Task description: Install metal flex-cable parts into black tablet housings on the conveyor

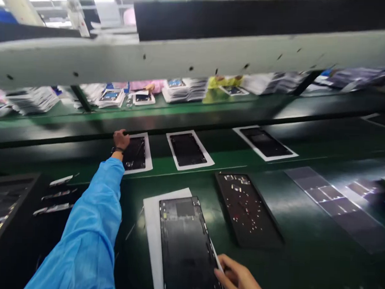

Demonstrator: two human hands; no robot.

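Observation:
My left hand (121,140), at the end of a blue sleeve, reaches far forward. Its fingers are curled closed at the upper left corner of a black tablet shell (135,153) lying on a white sheet; what they hold is hidden. Close to me, a larger-looking black tablet back cover (184,241) rests slightly askew on another white sheet (150,219). My right hand (240,277) pinches this cover's right edge between thumb and fingers, near the bottom of the view. A black tray (252,235) holding many small bright parts is to its right.
Other tablet shells (186,149) lie on white sheets along the line. Strips of dark film pieces (332,200) are at right. Slim parts (56,194) and a dark tray (33,183) are at left. A pale beam (183,60) crosses above; people work beyond, beside stacks (197,90).

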